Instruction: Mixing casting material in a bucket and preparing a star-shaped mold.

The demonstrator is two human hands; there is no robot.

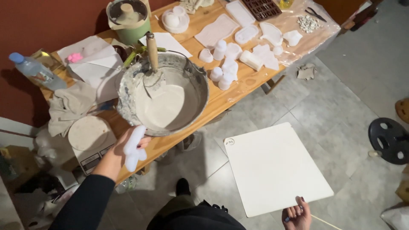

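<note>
Your left hand (123,149) gripped a white silicone mould (134,148), fingers clenched around it, at the 6 o'clock rim of the metal bucket (128,85) of pale wet plaster (164,106) that sat on the wooden table (213,104). A wooden-handled trowel (152,53) stood in the mix at about 11 o'clock, its blade coated. Your right hand (297,215) pinched the near edge of a flat white board (275,168), fingers grasping its 6 o'clock edge, with a thin stick (326,222) beside them; the board hung over the tiled floor (341,106), well apart from the bucket, at its 4 o'clock.

More white moulds (226,68) were grouped on the table at 2 o'clock from the bucket, a scale (91,142) with a round white disc on it lay at 8 o'clock, a crumpled cloth (70,106) at 9 o'clock and a plastic water bottle (34,70) beyond it.

To carry this off cleanly, you did best to keep the board level and bring it fully onto a firm surface before loosening either grip. The mould looked soft, so a light hold, kept clear of the wet rim, would likely have spared it from smears or distortion. The bucket sat near the table's edge; nudging it seemed the main risk.
</note>
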